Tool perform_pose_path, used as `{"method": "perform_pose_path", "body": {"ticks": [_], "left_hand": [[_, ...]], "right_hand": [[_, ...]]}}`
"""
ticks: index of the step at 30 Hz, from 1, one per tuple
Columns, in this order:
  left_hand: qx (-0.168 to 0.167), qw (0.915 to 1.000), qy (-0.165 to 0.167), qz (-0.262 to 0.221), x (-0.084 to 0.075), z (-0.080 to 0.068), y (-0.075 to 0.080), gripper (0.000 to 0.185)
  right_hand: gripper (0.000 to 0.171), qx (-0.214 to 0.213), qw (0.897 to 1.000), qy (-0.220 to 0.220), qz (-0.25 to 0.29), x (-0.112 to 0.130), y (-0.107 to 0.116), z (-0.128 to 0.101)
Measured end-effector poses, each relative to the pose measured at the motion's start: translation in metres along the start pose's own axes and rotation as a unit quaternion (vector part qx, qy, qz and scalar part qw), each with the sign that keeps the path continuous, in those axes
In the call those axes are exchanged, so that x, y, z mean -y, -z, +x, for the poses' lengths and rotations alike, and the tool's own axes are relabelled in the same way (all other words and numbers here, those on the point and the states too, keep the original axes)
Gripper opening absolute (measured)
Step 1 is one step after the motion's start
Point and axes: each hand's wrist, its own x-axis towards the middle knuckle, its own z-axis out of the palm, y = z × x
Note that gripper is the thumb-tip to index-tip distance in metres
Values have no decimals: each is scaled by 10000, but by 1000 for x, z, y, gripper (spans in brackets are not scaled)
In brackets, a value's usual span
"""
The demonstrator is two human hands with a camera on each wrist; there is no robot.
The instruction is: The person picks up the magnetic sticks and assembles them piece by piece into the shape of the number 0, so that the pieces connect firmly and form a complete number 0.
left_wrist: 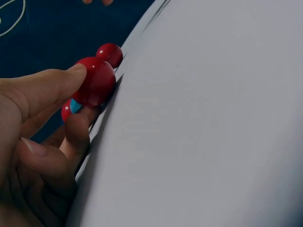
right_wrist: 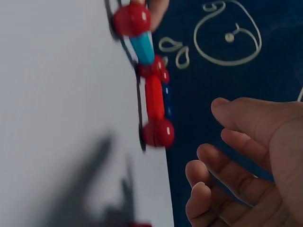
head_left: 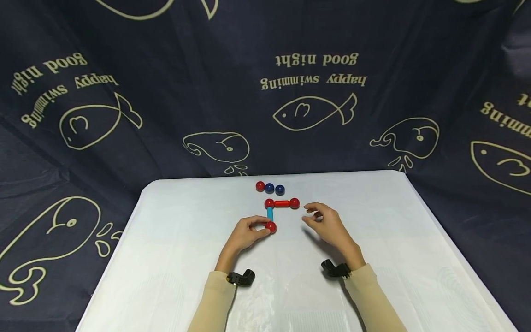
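Dark navy cloth (head_left: 207,69) hangs behind and around the white-covered desk (head_left: 174,258), printed with cream outlines of fish and whales and the words "good night" and "happy swimming", which read upside down from the head camera.

On the desk, the left hand (head_left: 244,234) pinches a glossy red ball (head_left: 271,226) between thumb and forefinger. That ball sits at the near end of a short light-blue rod (head_left: 270,214), which runs away from the fingers to a second red ball (head_left: 269,203). From there a red rod (head_left: 282,203) runs rightward to a third red ball (head_left: 294,203).

The right hand (head_left: 325,223) hovers just right of that far ball, fingers loosely curled and holding nothing.

Beyond the fingers lie three loose balls in a row: one red (head_left: 260,186), two dark blue (head_left: 269,187).

Only the left wrist camera shows the fingertips (left_wrist: 78,73) pressed on the held ball (left_wrist: 94,81); the right wrist view shows the empty palm (right_wrist: 255,161) beside the red rod (right_wrist: 154,97).
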Motion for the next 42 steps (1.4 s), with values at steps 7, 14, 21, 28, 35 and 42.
{"method": "perform_pose_path", "body": {"ticks": [7,14,21,28,35,42], "left_hand": [[-25,9999,-71,90,1,2,1,28],[22,10000,-72,-24,2,2,2,29],[-6,9999,-103,-31,1,3,2,29],[5,10000,-57,-62,-1,1,1,29],[37,9998,-99,-153,1,2,-1,29],[35,9999,-77,-101,1,1,0,29]], "right_hand": [[35,-176,9993,-111,-307,-27,32,-4],[38,137,9949,-734,-676,-53,56,-8],[33,404,9931,-872,-670,-65,57,-7],[26,505,9923,-877,-717,-69,53,-8],[19,108,9921,-810,-954,-73,49,-11],[24,-8,9906,-1027,-902,-73,46,-10]]}}
